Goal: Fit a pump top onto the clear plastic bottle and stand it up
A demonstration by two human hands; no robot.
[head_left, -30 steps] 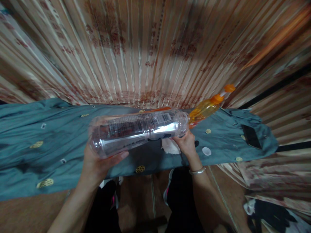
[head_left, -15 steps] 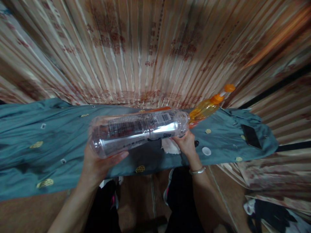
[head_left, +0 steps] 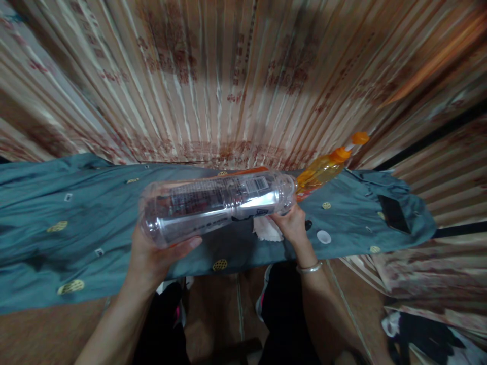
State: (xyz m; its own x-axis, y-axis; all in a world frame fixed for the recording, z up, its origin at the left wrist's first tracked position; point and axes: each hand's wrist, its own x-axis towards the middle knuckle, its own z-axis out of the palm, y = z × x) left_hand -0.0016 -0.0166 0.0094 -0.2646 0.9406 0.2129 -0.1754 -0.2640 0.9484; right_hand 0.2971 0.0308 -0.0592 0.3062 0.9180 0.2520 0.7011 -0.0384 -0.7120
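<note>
A large clear plastic bottle lies sideways in the air before me, its base to the left and its neck to the right. Around its base end is my left hand, thumb along the lower side. My right hand closes on the neck end, its fingers partly hidden behind the bottle. Just beyond the neck leans a pump bottle of yellow liquid with an orange pump head. Under the right hand a white cloth lies on the table, and a small white cap is to its right.
Blue-green cloth with yellow motifs covers the narrow table. A black phone-like slab rests at its right end. Behind hangs a pleated patterned curtain. Dark and white fabric lies at the lower right. Something orange shows behind the clear bottle.
</note>
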